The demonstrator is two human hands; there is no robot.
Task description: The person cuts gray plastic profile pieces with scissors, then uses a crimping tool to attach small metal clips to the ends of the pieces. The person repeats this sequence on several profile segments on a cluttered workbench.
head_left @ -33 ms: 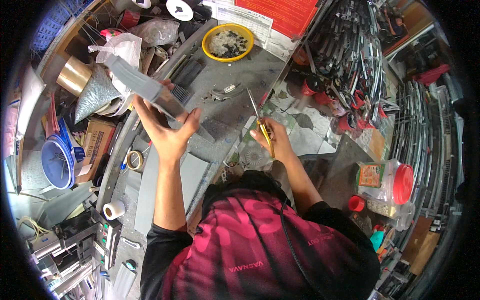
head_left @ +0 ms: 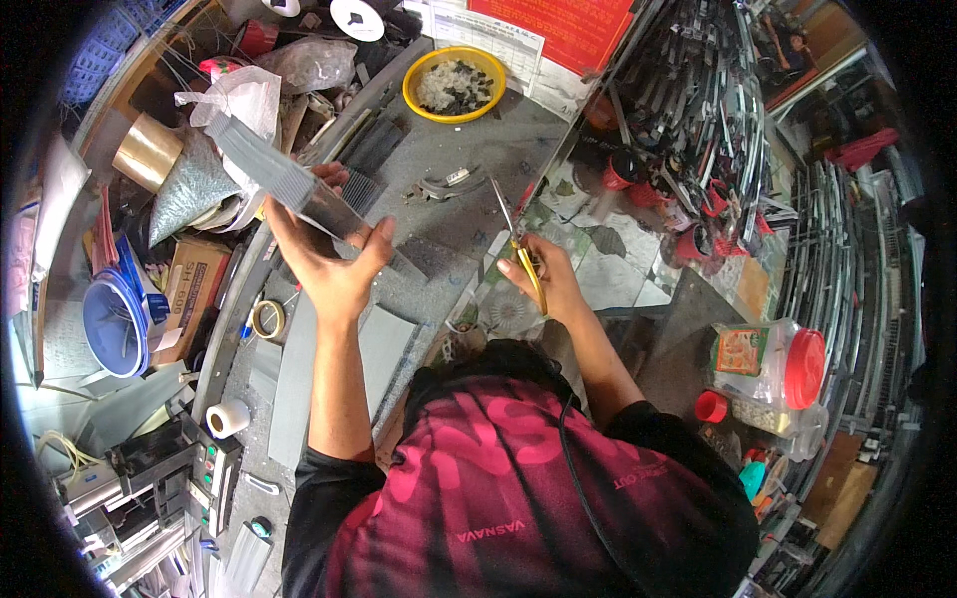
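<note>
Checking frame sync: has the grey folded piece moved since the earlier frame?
Yes, slightly: the grey folded piece, held in the left hand, has shifted toward the person's left, farther from the yellow bowl.

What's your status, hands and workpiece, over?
Left hand gripping long grey ridged stack. Right hand holding yellow-handled metal scissors, apart from stack. Small curved grey piece untouched on grey tabletop.

A grey, ridged bundle (head_left: 283, 181) tilts in the left grip (head_left: 334, 276), and yellow-handled scissors (head_left: 519, 251) point forward in the right grip (head_left: 551, 274).
</note>
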